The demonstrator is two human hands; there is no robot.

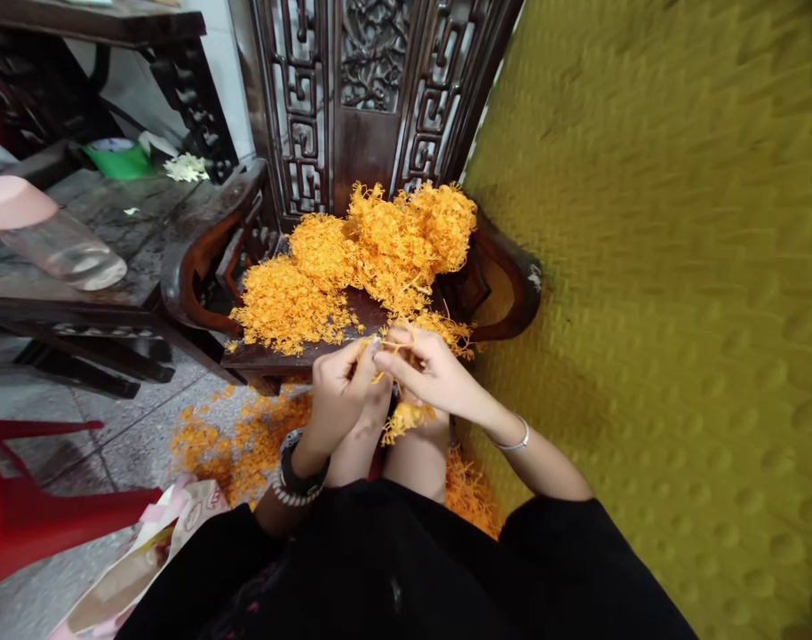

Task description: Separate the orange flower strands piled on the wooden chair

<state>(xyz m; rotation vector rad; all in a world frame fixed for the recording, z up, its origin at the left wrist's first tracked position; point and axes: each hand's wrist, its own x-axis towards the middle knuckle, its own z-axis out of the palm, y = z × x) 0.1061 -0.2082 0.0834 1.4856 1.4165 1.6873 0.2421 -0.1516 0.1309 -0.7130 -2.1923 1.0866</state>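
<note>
A big heap of small orange plastic pieces (366, 258) lies on the seat of a dark carved wooden chair (273, 356). My left hand (339, 396) and my right hand (433, 369) meet just in front of the seat edge, fingers pinched together on a few thin orange pieces (389, 348). A small clump of the same orange pieces (402, 420) hangs below my hands, over my knees. The left wrist wears a dark watch and a beaded band, the right a silver bangle.
More orange pieces (239, 440) are scattered on the grey tiled floor. A dark side table (79, 293) at the left bears a clear bottle with a pink cap (52, 240) and a green tape roll (116, 158). A red stool (26, 511), a paper bag (146, 556), a yellow-green wall (679, 311).
</note>
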